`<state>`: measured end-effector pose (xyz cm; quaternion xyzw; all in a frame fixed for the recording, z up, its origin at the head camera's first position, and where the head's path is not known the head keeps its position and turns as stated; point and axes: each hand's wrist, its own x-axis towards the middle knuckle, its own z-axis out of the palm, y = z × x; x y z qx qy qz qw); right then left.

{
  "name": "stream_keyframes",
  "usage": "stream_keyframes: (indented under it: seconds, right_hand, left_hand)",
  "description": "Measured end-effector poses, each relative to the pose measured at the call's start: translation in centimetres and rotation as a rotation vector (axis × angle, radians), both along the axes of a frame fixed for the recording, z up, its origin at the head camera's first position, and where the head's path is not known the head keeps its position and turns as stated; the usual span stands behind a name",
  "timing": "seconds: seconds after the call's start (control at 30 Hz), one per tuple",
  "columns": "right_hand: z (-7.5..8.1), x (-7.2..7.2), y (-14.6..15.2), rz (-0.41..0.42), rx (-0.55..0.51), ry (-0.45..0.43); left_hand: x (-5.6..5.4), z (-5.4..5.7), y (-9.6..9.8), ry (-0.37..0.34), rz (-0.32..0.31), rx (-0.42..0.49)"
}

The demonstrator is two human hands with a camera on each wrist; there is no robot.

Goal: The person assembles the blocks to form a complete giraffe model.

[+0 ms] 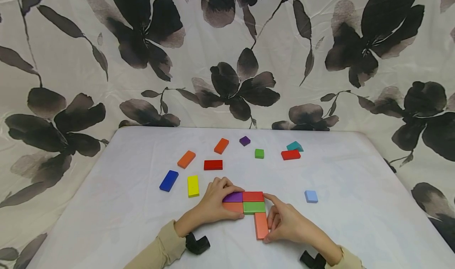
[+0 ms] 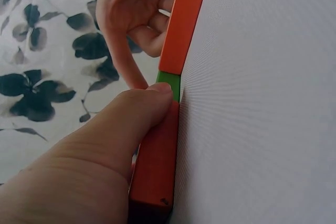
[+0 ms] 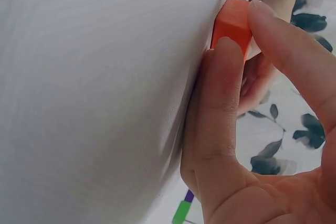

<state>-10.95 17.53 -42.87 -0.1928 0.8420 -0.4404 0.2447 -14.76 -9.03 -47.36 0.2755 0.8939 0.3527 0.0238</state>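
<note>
On the white table, a purple block (image 1: 232, 197), a red block (image 1: 252, 196), an orange block (image 1: 233, 207) and a green block (image 1: 254, 208) lie edge to edge in two rows. A second orange block (image 1: 261, 226) extends toward me from the green one. My left hand (image 1: 218, 202) grips the rows from the left, fingers at the far edge and thumb at the near edge by the green block (image 2: 170, 84). My right hand (image 1: 289, 221) holds the lower orange block (image 3: 233, 19) with thumb and curled fingers, its index finger reaching the red block's right corner.
Loose blocks lie around: blue (image 1: 168, 181), yellow (image 1: 193, 186) and two orange at left, red (image 1: 213, 165) behind, purple (image 1: 245, 141) and small green (image 1: 259, 153) farther back. A red block (image 1: 290, 155) touches a teal one (image 1: 295, 145); light blue (image 1: 311, 196) lies right.
</note>
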Motion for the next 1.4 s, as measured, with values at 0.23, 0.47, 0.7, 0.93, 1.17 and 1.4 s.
stream_keyframes:
  seconds: [0.23,0.47,0.7,0.93,1.17,1.4]
  right_hand:
    - [-0.1,0.0,0.1,0.003,-0.001,0.006]
    - [0.9,-1.0,1.9,-0.004,-0.046,0.056]
    - [2.3,-3.5,6.6,-0.193,-0.139,0.17]
    - [1.6,-5.0,11.3,-0.313,-0.202,0.194]
    - [0.2,-5.9,14.4,-0.261,-0.236,0.087]
    - [-1.3,-6.3,15.5,-0.16,-0.218,0.009]
  left_hand:
    - [0.0,-0.1,0.0,0.001,-0.002,-0.008]
    - [-0.1,-0.2,0.0,0.004,0.001,-0.004]
    - [-0.1,-0.4,0.0,0.017,0.002,-0.003]
    - [-0.1,-0.5,-0.1,0.017,0.002,-0.012]
    - [0.0,-0.5,-0.1,0.014,0.002,-0.015]
    - [0.0,-0.4,-0.1,0.008,0.002,-0.01]
